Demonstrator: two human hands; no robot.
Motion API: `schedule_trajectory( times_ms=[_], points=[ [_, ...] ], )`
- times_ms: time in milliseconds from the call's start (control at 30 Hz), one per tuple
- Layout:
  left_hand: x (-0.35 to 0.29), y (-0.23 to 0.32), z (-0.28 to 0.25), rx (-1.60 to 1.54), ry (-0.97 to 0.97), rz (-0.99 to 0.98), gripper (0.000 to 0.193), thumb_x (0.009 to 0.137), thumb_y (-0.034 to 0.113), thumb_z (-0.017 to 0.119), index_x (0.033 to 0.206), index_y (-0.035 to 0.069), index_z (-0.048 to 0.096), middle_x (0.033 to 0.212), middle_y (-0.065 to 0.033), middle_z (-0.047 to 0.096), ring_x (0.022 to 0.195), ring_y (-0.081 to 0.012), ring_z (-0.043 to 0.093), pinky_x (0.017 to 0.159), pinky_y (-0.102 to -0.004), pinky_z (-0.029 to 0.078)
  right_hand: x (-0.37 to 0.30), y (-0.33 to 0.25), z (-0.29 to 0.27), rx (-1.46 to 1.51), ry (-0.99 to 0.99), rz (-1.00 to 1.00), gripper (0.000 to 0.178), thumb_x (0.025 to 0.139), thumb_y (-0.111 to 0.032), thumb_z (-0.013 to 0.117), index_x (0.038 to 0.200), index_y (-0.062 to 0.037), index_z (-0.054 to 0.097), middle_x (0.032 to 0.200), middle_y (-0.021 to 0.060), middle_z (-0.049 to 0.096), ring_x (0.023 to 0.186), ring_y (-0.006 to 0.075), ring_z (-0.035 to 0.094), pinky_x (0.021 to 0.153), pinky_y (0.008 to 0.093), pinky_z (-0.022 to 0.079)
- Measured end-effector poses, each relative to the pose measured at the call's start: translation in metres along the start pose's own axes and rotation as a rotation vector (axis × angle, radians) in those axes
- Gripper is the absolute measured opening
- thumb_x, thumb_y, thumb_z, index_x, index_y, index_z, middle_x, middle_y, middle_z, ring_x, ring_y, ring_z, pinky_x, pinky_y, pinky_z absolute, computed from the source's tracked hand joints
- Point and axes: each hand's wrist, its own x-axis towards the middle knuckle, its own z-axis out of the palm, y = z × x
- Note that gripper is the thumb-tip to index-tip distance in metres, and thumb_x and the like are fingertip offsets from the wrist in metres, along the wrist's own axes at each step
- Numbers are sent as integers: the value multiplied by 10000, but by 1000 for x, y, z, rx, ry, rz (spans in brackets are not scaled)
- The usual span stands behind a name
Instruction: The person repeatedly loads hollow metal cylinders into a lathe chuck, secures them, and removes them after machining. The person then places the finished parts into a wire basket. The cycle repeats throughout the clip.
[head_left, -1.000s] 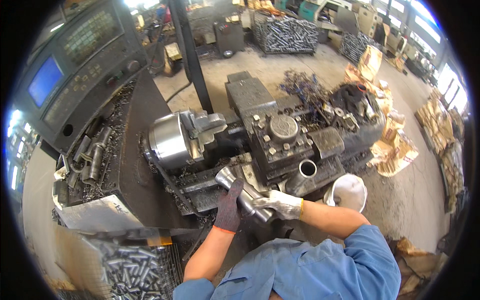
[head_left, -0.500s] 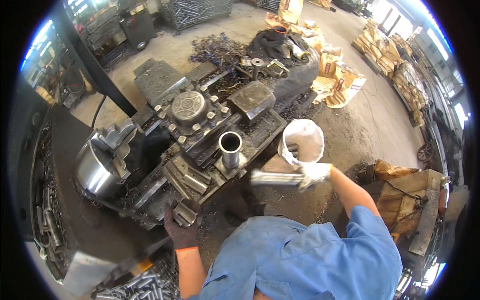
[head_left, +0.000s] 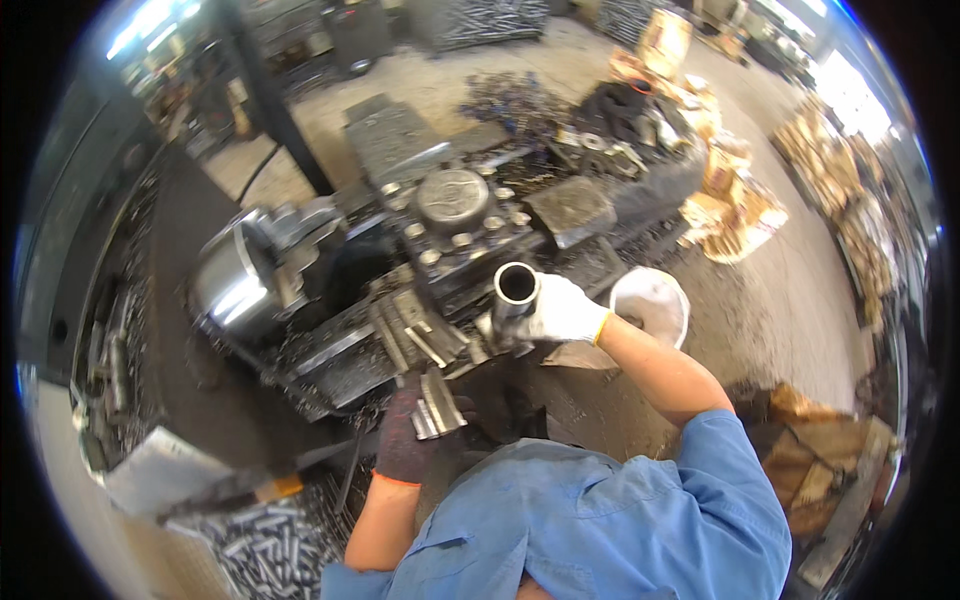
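Note:
My right hand (head_left: 567,310), in a white glove, is wrapped round a metal tube (head_left: 516,285) from its right side. The tube stands nearly upright, open end up, over the near side of the lathe carriage; its lower part is partly hidden. Lower and to the left, my left hand (head_left: 403,440) wears a dark glove with an orange cuff. It holds a curved metal half-sleeve (head_left: 437,405), hollow side facing up. Between the hands and the tool post (head_left: 453,200), similar curved metal pieces (head_left: 425,325) lie on the carriage.
The lathe chuck (head_left: 237,280) is at left, beside the bolted tool post. A white bucket (head_left: 650,300) stands right of my right hand. Many short metal parts (head_left: 270,545) lie at lower left. Paper sacks (head_left: 735,205) and a wooden crate (head_left: 825,465) are at right.
My right hand has swung left from beside the bucket to the upright tube. The long metal piece it carried can no longer be made out. The view has shifted; my left hand keeps the half-sleeve.

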Motion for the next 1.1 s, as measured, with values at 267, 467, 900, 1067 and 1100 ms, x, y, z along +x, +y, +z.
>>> schedule_trajectory(
  times_ms=[267,467,900,1067,1100],
  points=[
    [-15,0,-13,30,211,199,601,1029,527,686,1391,58,581,1140,-150,699,996,-292,730,888,-457,630,-1,-57,101,-138,-267,-317,728,852,-253,762,1519,-92,516,1424,255,618,1288,434,637,1037,496,559],
    [-8,42,-77,177,397,450,484,1046,517,668,1166,49,655,937,-122,710,787,-257,723,693,-412,636,46,-44,136,-353,-124,-49,540,869,-360,772,1274,-26,645,983,221,753,922,383,763,826,520,607],
    [38,78,-8,269,-45,1005,701,1139,587,418,1630,86,418,1570,-139,544,1465,-324,496,1248,-502,358,55,-154,67,257,-229,-220,901,723,-448,902,1427,11,578,1249,257,734,1083,385,748,989,451,581],
    [28,95,-52,482,195,842,568,1126,477,534,1471,26,565,1407,-141,672,1298,-291,652,1092,-445,522,142,-182,-55,-368,15,-747,818,745,-338,859,1454,-50,571,1188,234,723,1083,388,740,935,453,611],
    [24,88,-65,506,300,808,537,1129,449,534,1446,18,580,1384,-144,684,1273,-297,668,1073,-438,534,168,-183,-67,-634,70,-718,739,771,-306,840,1420,-58,589,1160,218,722,1055,380,739,907,461,617]
  ],
)
